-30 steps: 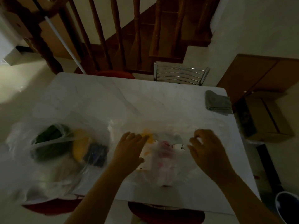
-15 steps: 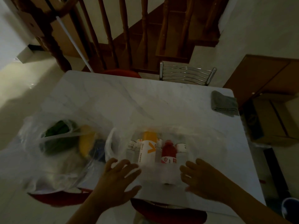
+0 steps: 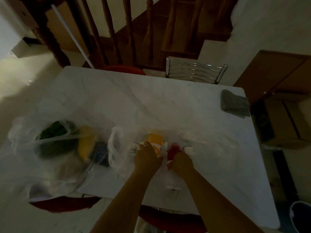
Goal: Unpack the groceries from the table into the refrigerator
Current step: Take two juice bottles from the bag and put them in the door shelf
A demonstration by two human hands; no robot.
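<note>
**Two hands in the bag of bottles**

A white table (image 3: 151,101) holds two clear plastic bags. The person's left hand (image 3: 146,158) and right hand (image 3: 182,161) are both down in the bag of bottles (image 3: 117,158), near the front edge of the table. The left hand is on a bottle with a yellow cap (image 3: 155,140). The right hand is on a red bottle (image 3: 173,151). The fingers of both hands curl down over the bottles and the thin plastic, but the picture is dark and blurry, so it is hard to tell just what each hand grips. A second bag (image 3: 55,143) lies to the left, just beside the first one. It has something green, something yellow and something dark blue inside. A folded grey cloth (image 3: 234,103) sits at the far right corner of the table. A metal chair (image 3: 195,71) stands behind the table.
</note>
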